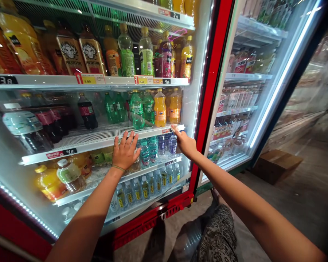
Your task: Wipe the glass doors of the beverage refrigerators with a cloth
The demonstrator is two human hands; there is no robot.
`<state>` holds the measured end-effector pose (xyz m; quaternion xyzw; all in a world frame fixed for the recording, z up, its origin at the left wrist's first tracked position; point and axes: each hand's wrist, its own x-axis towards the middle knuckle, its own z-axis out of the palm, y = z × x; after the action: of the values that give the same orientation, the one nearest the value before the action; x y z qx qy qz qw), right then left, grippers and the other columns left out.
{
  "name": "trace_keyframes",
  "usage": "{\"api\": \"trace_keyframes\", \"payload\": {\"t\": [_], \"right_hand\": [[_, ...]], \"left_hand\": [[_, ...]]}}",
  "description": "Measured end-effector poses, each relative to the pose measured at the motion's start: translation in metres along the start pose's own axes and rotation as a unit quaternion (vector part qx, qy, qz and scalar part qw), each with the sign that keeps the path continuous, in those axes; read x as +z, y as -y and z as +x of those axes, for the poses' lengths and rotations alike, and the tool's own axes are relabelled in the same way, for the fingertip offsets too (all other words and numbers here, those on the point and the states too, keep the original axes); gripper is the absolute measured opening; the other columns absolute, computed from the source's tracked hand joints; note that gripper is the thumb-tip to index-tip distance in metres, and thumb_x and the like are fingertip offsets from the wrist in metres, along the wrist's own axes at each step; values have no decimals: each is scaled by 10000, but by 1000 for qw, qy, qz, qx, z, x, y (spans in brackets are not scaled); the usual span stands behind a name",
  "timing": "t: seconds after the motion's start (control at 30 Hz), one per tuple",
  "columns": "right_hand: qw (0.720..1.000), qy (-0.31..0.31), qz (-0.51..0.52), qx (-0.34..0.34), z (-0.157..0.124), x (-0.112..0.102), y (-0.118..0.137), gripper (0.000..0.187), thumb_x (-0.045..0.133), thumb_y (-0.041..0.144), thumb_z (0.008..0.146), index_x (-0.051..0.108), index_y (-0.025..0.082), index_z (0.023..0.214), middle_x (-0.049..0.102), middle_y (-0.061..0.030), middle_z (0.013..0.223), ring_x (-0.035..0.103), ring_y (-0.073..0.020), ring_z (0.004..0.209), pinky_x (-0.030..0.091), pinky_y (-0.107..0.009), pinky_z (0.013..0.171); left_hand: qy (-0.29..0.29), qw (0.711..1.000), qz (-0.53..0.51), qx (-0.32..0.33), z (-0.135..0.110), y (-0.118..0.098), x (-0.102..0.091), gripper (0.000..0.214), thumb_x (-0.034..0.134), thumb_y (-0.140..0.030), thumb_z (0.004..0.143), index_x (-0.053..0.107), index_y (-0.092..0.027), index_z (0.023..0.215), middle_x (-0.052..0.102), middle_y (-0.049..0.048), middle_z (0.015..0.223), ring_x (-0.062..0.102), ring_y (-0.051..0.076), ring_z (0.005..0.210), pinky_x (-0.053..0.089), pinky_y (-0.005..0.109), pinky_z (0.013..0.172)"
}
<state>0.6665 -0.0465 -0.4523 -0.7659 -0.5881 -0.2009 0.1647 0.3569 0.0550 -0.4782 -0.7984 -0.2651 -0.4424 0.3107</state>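
Observation:
My left hand (125,152) is raised, fingers spread, in front of the middle shelf's front edge (98,144) in a lit drinks fridge; it holds nothing. To its right, my right hand (185,143) reaches toward the same shelf's right end with the index finger stretched out and the other fingers partly hidden. Just above that fingertip stand orange soda bottles (160,109), with green soda bottles (136,111) beside them. Further left is a dark cola bottle (87,112). I cannot tell whether either hand touches the shelf or glass in front of it.
Juice bottles (187,58) line the shelf above; small water bottles (144,187) stand in a row below. A red frame (211,80) divides this fridge from a second one (240,76) on the right. A cardboard box (277,165) sits on the floor (258,196).

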Motion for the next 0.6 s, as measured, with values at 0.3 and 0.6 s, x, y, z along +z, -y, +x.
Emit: {"api": "trace_keyframes", "payload": {"t": [0.3,0.6], "right_hand": [[961,-7,222,166,8,2,19,683,173,228,1029,-89,252,1659,704,-120,1090,654,-214,798,461,-282,667],[995,31,-24,-92,-7,-10,30,670,259,218,1061,19,509,1615,617,-80,1167,630,-173,770,437,-264,661]], "left_hand": [[-21,1000,6,6,1,-1,1,832,632,-342,923,217,-279,1641,440,118,1606,313,339,1540,44,612,1301],[-17,999,29,9,2,-2,-2,839,637,-350,927,205,-279,1643,448,121,1599,331,337,1534,65,601,1300]]}}
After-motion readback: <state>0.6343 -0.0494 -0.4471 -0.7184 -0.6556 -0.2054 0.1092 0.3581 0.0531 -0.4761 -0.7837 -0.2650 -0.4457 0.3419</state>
